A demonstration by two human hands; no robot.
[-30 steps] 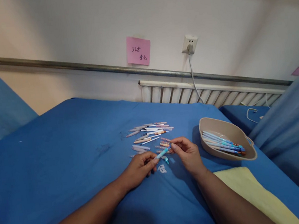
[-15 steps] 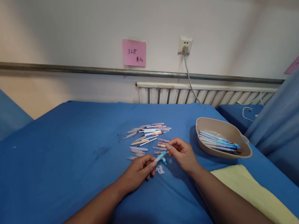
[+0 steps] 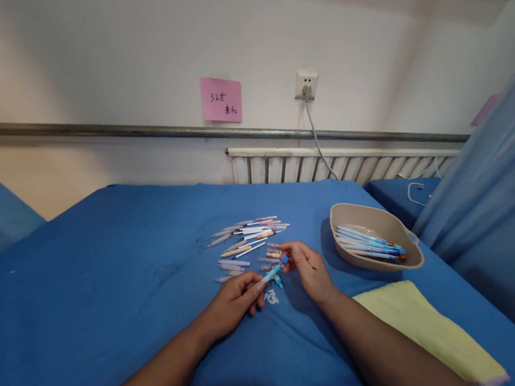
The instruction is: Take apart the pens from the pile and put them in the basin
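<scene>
Both my hands hold one light blue pen (image 3: 273,270) just above the blue cloth of the table (image 3: 111,296). My left hand (image 3: 235,298) pinches its lower end, and my right hand (image 3: 307,265) pinches its upper end. Right behind the hands lies a scatter of several loose pens and pen parts (image 3: 248,240). A small white piece (image 3: 270,297) and a teal piece (image 3: 278,282) lie on the cloth under the pen.
A beige tray (image 3: 389,261) with several blue pens stands to the right. A yellow cloth (image 3: 421,323) lies at the table's near right edge. Behind are a radiator (image 3: 338,168), a wall socket with a cable (image 3: 305,85) and a pink note (image 3: 221,100).
The view has shifted slightly, so everything sits a little left and lower. My hands keep hold of the pen and have drawn a bit closer together.
</scene>
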